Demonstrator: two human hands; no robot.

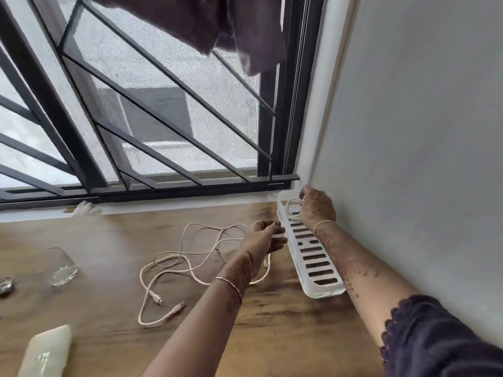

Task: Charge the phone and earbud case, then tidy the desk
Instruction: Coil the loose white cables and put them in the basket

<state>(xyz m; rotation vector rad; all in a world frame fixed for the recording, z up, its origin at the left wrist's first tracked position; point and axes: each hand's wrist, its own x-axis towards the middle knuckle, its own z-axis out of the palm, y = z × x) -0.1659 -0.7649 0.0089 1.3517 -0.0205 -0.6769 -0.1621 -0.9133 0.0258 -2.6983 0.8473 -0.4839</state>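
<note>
Desk (122, 232) of brown grained wood runs under a window w/ black metal grille (136, 118); dark cloth (217, 23) hangs at top, grey wall (422, 131) on the R side.

White slotted plastic tray (318, 292) lies on the desk, long side just beside the wall, far end near the window corner. Right hand (317, 205) is inside that far end, back of hand to camera, fingers curled down and apparently pinching a thin white cord (290, 201) that loops in the tray. Thin bangle on that wrist, dark lace-edged sleeve (441, 336) at the elbow.

Left hand (265, 236) hovers above the desk just L of the tray, palm turned toward it, fingers half-curled and narrow. Can't tell if they grip anything; a pale strip shows at the fingertips, too blurred to ID.

Charging cable (174, 261), off-white, sprawls in loose loops on the desk, partly under the left hand and forearm. Its two plug ends (156, 296) lie near each other toward the near side, not connected to anything.

Phone (46, 352), pale and blurry, lies flat at near L, well apart from cable and tray. Clear drinking glass (61, 268) stands further back on the L. Small metallic obj at far L edge, unclear.
</note>
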